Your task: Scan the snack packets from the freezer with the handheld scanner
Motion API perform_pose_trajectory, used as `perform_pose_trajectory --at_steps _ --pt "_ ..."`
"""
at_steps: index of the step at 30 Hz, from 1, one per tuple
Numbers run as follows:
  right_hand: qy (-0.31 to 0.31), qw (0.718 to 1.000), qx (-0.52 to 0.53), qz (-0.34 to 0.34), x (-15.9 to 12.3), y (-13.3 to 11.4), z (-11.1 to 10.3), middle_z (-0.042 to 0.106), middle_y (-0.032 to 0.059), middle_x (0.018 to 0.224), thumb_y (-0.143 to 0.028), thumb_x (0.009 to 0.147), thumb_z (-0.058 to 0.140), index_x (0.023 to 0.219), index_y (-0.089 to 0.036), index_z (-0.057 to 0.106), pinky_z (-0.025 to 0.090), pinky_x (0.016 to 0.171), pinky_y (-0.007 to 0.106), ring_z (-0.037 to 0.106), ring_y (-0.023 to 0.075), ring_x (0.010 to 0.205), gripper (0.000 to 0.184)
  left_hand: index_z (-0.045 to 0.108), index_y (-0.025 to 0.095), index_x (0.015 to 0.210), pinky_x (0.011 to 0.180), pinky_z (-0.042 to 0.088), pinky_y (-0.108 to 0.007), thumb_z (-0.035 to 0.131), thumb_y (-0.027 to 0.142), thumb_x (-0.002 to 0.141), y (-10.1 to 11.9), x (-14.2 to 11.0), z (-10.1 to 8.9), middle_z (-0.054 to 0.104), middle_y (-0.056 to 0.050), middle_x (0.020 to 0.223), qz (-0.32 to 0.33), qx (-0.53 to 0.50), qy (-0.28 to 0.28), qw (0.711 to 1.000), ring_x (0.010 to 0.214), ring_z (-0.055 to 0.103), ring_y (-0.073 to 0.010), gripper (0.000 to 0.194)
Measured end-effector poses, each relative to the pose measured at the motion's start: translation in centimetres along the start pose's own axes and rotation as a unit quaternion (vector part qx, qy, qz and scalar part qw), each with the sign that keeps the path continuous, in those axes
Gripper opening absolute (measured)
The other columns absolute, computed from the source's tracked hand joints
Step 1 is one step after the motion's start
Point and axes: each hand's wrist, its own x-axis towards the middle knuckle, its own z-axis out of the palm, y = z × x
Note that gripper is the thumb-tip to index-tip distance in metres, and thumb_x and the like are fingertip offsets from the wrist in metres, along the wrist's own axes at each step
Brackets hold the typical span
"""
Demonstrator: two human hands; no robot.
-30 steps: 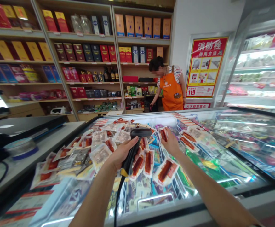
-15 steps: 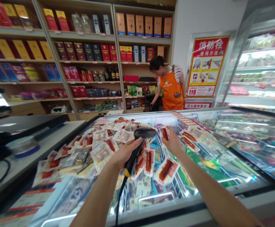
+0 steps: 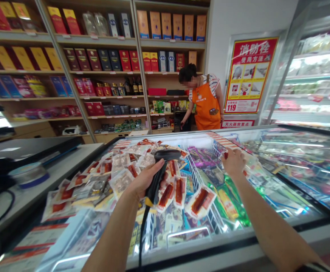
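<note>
My left hand (image 3: 145,179) is wrapped around the handle of a black barcode scanner (image 3: 167,154), whose cable hangs toward me. Vacuum-packed sausages lie just beyond and below it, among them one flat sausage packet (image 3: 178,192) and a tilted one (image 3: 201,202). To the right, over the freezer glass, my right hand (image 3: 234,163) has its fingers closed on a sausage packet, of which only a dark red bit (image 3: 226,155) shows. My hand hides most of that packet and whatever lies under it.
A heap of sealed meat packets (image 3: 122,162) covers the left of the chest freezer's glass (image 3: 68,241). Wire baskets (image 3: 194,177) of frozen goods show beneath. A counter (image 3: 88,151) stands left. A person in an orange apron (image 3: 207,105) bends by shelves of boxes.
My right hand has moved rightward, from beside the scanner to where two sausage packets lay on the right. My left hand and the scanner have shifted slightly left.
</note>
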Motion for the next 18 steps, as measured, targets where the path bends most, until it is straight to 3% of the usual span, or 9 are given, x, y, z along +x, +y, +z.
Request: perform_pose_trajectory --at_steps 1,3,6,10,13,16,18 --pt "-0.006 1.0 0.007 -0.023 -0.4 -0.4 -0.8 0.043 0.0148 0.11 -0.036 0.071 0.046 0.11 -0.018 0.046 0.033 0.078 0.04 0.041 0.0283 0.101 0.043 0.044 0.015 0.069 0.034 0.034 -0.017 0.049 0.048 0.068 0.1 0.0 0.0 0.051 0.0 0.055 -0.001 -0.001 0.004 1.0 0.039 0.045 -0.0065 0.033" --pt "-0.081 0.991 0.037 -0.105 -2.1 -1.6 -2.4 0.047 0.0127 0.106 -0.043 0.07 0.046 0.109 -0.019 0.048 0.033 0.079 0.037 0.044 0.0258 0.098 0.046 0.045 0.014 0.068 0.034 0.034 -0.018 0.049 0.048 0.067 0.2 0.0 0.0 0.051 0.0 0.055 -0.004 -0.003 0.007 1.0 0.038 0.045 -0.0066 0.034" --pt "-0.219 0.945 0.064 -0.233 -6.5 -2.8 -4.7 0.053 0.0088 0.097 -0.057 0.065 0.044 0.11 -0.022 0.047 0.036 0.075 0.033 0.049 0.0231 0.09 0.056 0.045 0.014 0.069 0.034 0.034 -0.018 0.05 0.047 0.067 0.2 -0.1 0.1 0.051 0.0 0.054 -0.001 -0.009 0.002 1.0 0.038 0.046 -0.0069 0.033" --pt "-0.291 0.924 0.045 -0.245 -11.2 -3.2 -5.8 0.052 0.0087 0.091 -0.063 0.057 0.048 0.116 -0.025 0.04 0.037 0.066 0.032 0.053 0.0222 0.076 0.071 0.046 0.014 0.069 0.035 0.035 -0.018 0.049 0.047 0.067 0.1 0.0 0.1 0.053 -0.001 0.055 0.01 -0.005 -0.009 1.0 0.039 0.047 -0.0072 0.033" --pt "-0.269 0.927 0.084 -0.248 -11.2 -4.0 -4.5 0.048 0.0087 0.096 -0.046 0.059 0.056 0.117 -0.022 0.037 0.038 0.067 0.028 0.052 0.0187 0.077 0.065 0.047 0.014 0.069 0.035 0.035 -0.018 0.05 0.047 0.067 -0.1 0.1 0.0 0.053 -0.002 0.057 0.013 0.006 -0.013 1.0 0.039 0.047 -0.0073 0.033" --pt "-0.212 0.94 0.13 -0.234 -8.9 -5.0 -2.0 0.044 0.0094 0.102 -0.025 0.062 0.053 0.117 -0.018 0.037 0.038 0.069 0.025 0.051 0.0161 0.079 0.058 0.047 0.014 0.069 0.035 0.035 -0.017 0.05 0.047 0.067 -0.3 0.2 0.0 0.054 -0.001 0.057 0.013 0.009 -0.019 1.0 0.04 0.047 -0.0071 0.033" --pt "-0.167 0.953 0.155 -0.197 -6.9 -5.3 -0.2 0.044 0.0106 0.103 -0.022 0.063 0.049 0.118 -0.016 0.036 0.038 0.071 0.026 0.05 0.0172 0.083 0.056 0.047 0.014 0.069 0.035 0.035 -0.017 0.05 0.047 0.067 -0.5 0.2 0.0 0.054 -0.001 0.057 0.014 0.01 -0.02 1.0 0.04 0.048 -0.007 0.033"
